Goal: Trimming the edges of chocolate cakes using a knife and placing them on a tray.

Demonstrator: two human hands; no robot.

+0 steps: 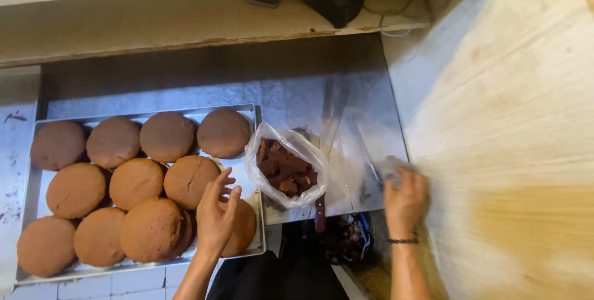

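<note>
Head view: a metal baking tray [250, 109] at the left end of the steel worktop [297, 90] carries eleven round brown cakes [167, 136]: four along the far rim, three in the middle row, four along the near rim, packed edge to edge and partly overlapping. The left hand [216, 213] hovers over the tray's near right corner, fingers spread wide and holding nothing, just above the near-right cake [244, 229], which it partly hides. Just beside the tray's right rim sits one clear plastic bag [286, 167] of brown cake scraps, open at the top. One knife [323, 151] lies along the bag's right side, its handle at the worktop's near edge. The right hand [405, 198] is at the worktop's right edge against a pale wooden board [495, 120]; its fingers curl around something blurred, and I cannot tell what. Bare steel lies open behind the tray and the bag.
</note>
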